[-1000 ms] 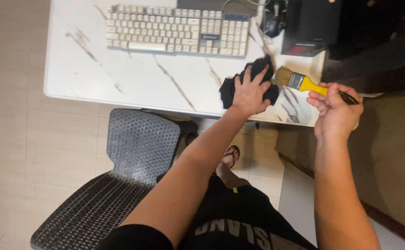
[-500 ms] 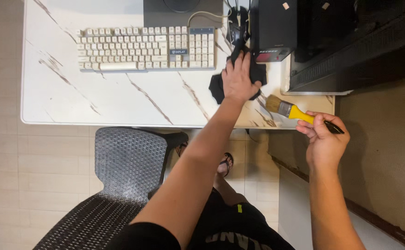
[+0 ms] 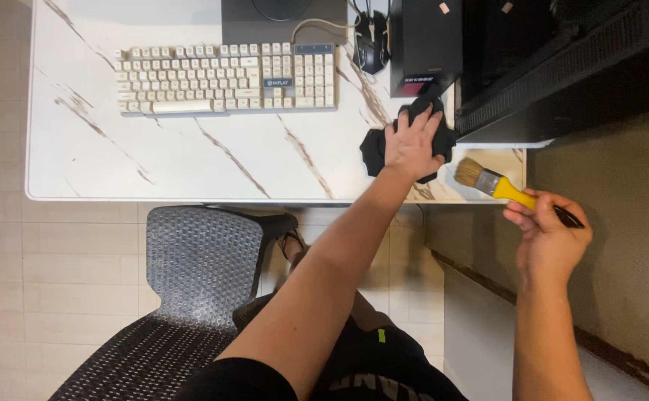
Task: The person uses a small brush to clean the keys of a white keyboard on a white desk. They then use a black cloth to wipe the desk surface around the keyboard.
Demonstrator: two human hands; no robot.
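Black cloth (image 3: 375, 148) lies bunched on the white marbled worktop (image 3: 154, 163), pinned under the person's left hand (image 3: 412, 142), whose fingers spread flat across it so the whole palm bears down on the fabric rather than pinching it. It sits near the right end of the surface, just in front of the dark computer tower (image 3: 425, 41) and well apart from the pale keyboard (image 3: 224, 78), which is set squarely towards the back edge with a black mouse (image 3: 371, 46) beside it. The right hand (image 3: 551, 238) hangs off the worktop's right corner, closed around the yellow handle of a paintbrush (image 3: 499, 186); its bristles point back towards the cloth and hover over the corner, close to the left hand but not touching it. Held that way, the brush looks kept ready yet out of the cloth's path. A grey mesh chair (image 3: 198, 267) stands pushed aside to the left, leaving the person room to lean in standing. Pale floor tiles (image 3: 57, 267) show beneath.
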